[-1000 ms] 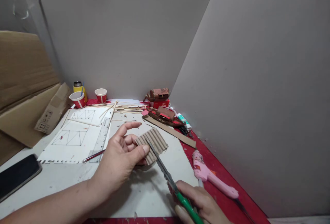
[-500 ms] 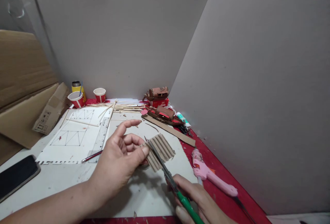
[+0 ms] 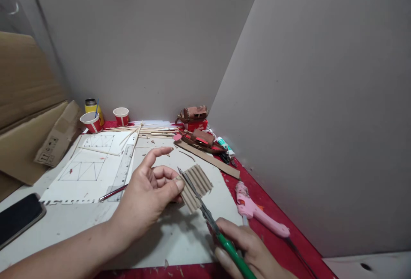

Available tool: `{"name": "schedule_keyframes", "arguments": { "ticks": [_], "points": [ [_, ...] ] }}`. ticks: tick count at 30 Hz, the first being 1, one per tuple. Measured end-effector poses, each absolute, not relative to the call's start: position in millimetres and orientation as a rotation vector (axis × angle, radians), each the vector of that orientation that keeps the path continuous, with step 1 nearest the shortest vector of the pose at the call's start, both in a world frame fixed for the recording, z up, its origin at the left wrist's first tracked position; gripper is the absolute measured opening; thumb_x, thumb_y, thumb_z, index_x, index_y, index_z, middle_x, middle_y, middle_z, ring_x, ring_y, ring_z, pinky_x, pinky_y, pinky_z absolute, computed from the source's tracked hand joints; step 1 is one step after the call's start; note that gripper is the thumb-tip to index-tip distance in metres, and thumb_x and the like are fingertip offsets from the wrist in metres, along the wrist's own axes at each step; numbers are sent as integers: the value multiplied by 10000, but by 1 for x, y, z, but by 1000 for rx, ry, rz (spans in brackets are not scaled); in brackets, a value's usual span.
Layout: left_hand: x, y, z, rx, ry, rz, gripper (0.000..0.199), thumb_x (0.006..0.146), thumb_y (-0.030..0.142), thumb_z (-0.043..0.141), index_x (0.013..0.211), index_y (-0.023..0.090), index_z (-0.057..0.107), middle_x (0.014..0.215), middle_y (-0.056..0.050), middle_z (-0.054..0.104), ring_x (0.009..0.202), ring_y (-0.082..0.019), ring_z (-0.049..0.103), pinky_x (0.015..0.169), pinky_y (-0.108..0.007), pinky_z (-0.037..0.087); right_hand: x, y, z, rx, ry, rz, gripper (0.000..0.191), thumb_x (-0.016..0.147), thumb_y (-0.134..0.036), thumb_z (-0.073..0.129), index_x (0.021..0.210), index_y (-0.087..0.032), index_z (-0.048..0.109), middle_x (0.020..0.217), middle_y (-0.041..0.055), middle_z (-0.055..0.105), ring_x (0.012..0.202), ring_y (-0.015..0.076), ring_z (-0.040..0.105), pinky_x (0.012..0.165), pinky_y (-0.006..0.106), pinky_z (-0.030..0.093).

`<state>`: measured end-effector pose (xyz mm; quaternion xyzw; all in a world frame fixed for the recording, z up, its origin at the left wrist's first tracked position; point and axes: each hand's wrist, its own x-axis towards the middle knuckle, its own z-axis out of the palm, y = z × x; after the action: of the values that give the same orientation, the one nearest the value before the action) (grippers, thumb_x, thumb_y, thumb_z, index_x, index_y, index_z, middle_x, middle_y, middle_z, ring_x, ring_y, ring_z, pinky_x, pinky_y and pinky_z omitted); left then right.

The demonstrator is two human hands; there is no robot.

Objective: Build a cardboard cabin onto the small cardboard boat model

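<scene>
My left hand (image 3: pixel 157 189) pinches the left edge of a small piece of corrugated cardboard (image 3: pixel 201 180) between thumb and fingers, its index finger raised. The ridges of the piece face up, and it is held above the white board. Green-handled scissors (image 3: pixel 229 249) are gripped in my right hand (image 3: pixel 247 249), at the lower right. Their blades lie across the cardboard along a ridge, tips poking past its far edge near my left thumb. Part of the right hand's fingers is hidden behind the handle.
A pink glue gun (image 3: pixel 261 214) lies on the red cloth at right. Behind are a cardboard strip (image 3: pixel 208 159), model boats (image 3: pixel 202 139), thin sticks (image 3: pixel 157 132) and paper cups (image 3: pixel 121 117). Leftward lie a drawing sheet (image 3: pixel 73 189), a ruler (image 3: pixel 123 169), a pen (image 3: pixel 112 192) and a phone (image 3: pixel 19 219).
The scissor blades look more closed along the cardboard, and a gap now shows between its two sides at the far edge. The whole view has shifted slightly.
</scene>
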<state>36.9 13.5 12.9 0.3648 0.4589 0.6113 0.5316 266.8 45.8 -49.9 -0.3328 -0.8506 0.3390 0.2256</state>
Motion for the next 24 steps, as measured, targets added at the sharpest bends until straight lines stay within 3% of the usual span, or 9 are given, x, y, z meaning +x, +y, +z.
{"name": "schedule_keyframes", "arguments": {
  "ticks": [5,11,14,18,24],
  "points": [
    [34,19,14,834,1056,1439,694,733,226,806,1318,227,433,742,48,601,584,-88,568,594,-233,536,263,52,-50,-970,-2401,959,196,892,-363,512,772,-212,545,591,-42,469,575,123,480,586,210,464],
    [30,21,13,812,1055,1437,666,744,216,804,1321,237,472,753,45,611,586,-82,587,596,-218,548,265,65,-53,-1037,-2302,971,279,909,-401,486,701,-223,430,586,-68,356,520,101,362,479,201,364],
    [24,20,16,816,1103,1472,560,761,213,785,1272,252,560,767,46,611,586,-75,596,602,-215,560,270,79,-52,-1159,-2248,822,271,883,-441,524,734,-216,499,579,-51,456,523,118,434,501,225,384],
    [14,20,26,819,1180,1579,284,708,201,808,974,164,718,796,0,640,660,-93,610,599,-194,562,275,93,-47,-1433,-2352,391,306,873,-430,482,926,-184,657,707,52,677,591,198,596,576,296,423],
    [3,12,38,886,1268,1604,189,667,179,825,822,169,716,765,7,654,673,-89,613,605,-170,538,268,102,-40,-1746,-2582,22,386,893,-463,447,988,-182,693,799,126,736,727,297,690,581,327,400]
  ]
}}
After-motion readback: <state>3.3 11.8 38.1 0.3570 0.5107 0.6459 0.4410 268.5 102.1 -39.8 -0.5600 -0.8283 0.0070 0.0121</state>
